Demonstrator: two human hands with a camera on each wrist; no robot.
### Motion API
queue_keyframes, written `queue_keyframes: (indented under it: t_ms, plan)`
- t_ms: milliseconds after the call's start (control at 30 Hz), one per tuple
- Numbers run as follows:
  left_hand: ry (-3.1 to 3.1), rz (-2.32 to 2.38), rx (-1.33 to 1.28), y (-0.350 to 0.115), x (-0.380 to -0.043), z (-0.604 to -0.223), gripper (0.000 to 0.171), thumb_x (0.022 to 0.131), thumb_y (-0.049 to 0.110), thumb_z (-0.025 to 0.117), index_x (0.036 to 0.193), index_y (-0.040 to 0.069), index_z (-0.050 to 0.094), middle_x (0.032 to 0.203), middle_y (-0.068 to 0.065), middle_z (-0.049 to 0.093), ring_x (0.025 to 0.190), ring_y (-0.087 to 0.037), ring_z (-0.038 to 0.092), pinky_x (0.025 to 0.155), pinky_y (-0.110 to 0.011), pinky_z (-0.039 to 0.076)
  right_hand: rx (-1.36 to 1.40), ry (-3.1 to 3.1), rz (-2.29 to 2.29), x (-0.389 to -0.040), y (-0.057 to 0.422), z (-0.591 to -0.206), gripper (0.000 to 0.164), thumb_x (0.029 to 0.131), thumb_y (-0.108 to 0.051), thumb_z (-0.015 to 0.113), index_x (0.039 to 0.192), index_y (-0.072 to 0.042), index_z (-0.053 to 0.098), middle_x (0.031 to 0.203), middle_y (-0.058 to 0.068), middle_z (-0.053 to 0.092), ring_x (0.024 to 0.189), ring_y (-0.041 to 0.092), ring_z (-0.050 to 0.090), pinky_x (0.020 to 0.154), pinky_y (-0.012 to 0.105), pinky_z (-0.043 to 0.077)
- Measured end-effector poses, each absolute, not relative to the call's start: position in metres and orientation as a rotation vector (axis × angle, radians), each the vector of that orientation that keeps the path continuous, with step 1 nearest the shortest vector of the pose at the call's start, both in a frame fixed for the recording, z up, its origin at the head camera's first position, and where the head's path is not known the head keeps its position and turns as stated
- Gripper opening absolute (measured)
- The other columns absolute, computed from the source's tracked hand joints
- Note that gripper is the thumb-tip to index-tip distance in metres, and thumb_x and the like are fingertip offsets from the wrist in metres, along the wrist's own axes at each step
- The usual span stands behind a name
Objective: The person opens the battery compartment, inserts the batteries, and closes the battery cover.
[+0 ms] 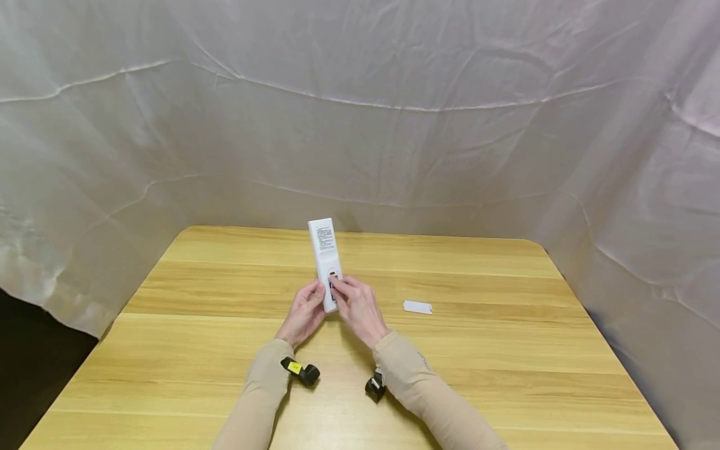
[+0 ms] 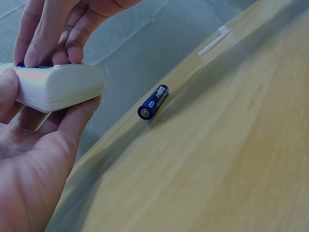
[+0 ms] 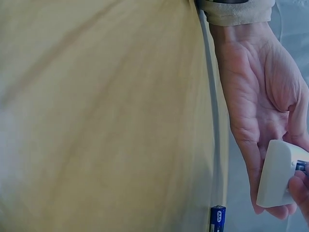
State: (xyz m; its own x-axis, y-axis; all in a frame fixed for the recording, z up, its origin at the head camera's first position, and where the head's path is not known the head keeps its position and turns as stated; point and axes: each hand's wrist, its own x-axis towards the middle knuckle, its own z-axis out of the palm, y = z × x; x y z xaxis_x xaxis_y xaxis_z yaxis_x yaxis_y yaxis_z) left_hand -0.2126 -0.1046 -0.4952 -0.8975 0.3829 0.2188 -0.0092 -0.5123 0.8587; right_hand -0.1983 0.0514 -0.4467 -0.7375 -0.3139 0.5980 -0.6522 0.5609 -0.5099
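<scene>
A white remote control (image 1: pixel 322 250) is held up over the table with its labelled back toward me and its battery bay uncovered. My left hand (image 1: pixel 306 312) grips its lower end from the left and below. At the bay, the fingertips of my right hand (image 1: pixel 360 309) are on a blue battery (image 2: pixel 21 65), which their tips partly cover. Another blue battery (image 2: pixel 153 102) lies on the table below the hands; the head view does not show it. To the right of my right hand lies the white battery cover (image 1: pixel 417 307).
The wooden table (image 1: pixel 478 362) has rounded far corners. Pale fabric (image 1: pixel 360 150) hangs behind it and along both sides. Each wrist carries a black strap-on camera, the left one (image 1: pixel 309 375) bearing a yellow label.
</scene>
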Motion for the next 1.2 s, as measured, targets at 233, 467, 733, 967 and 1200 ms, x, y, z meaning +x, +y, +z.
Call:
queue_keyframes:
  t_ms: [233, 467, 733, 967, 1200]
  plan:
    - [1.425, 2.485, 0.566, -0.1037, -0.2116, -0.4938, 0.059, 0.111, 0.021, 0.033, 0.152, -0.017, 0.013, 0.129, 0.01, 0.065, 0.119, -0.005, 0.061, 0.105, -0.023, 0.053, 0.788, -2.31, 0.976, -0.1989, 0.0502, -0.4508, 0.031, 0.091, 0.002, 0.069, 0.121, 0.005, 0.069, 0.101, 0.017, 0.074, 0.09, 0.028, 0.074, 0.077, 0.028, 0.065]
    - [1.42, 2.496, 0.553, -0.1028, -0.211, -0.4926, 0.058, 0.111, 0.02, 0.034, 0.152, -0.017, 0.015, 0.128, 0.009, 0.066, 0.119, -0.005, 0.061, 0.106, -0.022, 0.053, 0.794, -2.313, 0.937, -0.1988, 0.0496, -0.4523, 0.031, 0.09, 0.004, 0.068, 0.121, 0.006, 0.068, 0.104, 0.017, 0.073, 0.092, 0.029, 0.074, 0.079, 0.029, 0.065]
    - [1.424, 2.508, 0.547, -0.1031, -0.2107, -0.4931, 0.052, 0.111, 0.019, 0.034, 0.151, -0.014, 0.026, 0.127, 0.008, 0.066, 0.118, -0.006, 0.062, 0.105, -0.023, 0.053, 0.8, -2.342, 0.91, -0.1969, 0.0492, -0.4505, 0.032, 0.091, 0.004, 0.067, 0.123, 0.006, 0.067, 0.104, 0.015, 0.072, 0.09, 0.028, 0.073, 0.077, 0.028, 0.065]
    - [1.418, 2.513, 0.553, -0.1028, -0.2109, -0.4931, 0.056, 0.111, 0.018, 0.034, 0.151, -0.017, 0.019, 0.128, 0.009, 0.066, 0.119, -0.005, 0.062, 0.106, -0.022, 0.053, 0.799, -2.331, 0.888, -0.197, 0.0493, -0.4515, 0.031, 0.091, 0.003, 0.068, 0.122, 0.006, 0.068, 0.104, 0.014, 0.072, 0.09, 0.027, 0.074, 0.078, 0.028, 0.065]
    - [1.41, 2.513, 0.559, -0.1027, -0.2108, -0.4926, 0.056, 0.111, 0.018, 0.034, 0.151, -0.017, 0.017, 0.128, 0.009, 0.066, 0.119, -0.005, 0.061, 0.106, -0.023, 0.053, 0.801, -2.331, 0.895, -0.1971, 0.0497, -0.4517, 0.033, 0.09, 0.004, 0.068, 0.123, 0.005, 0.068, 0.105, 0.015, 0.072, 0.092, 0.029, 0.074, 0.079, 0.03, 0.065]
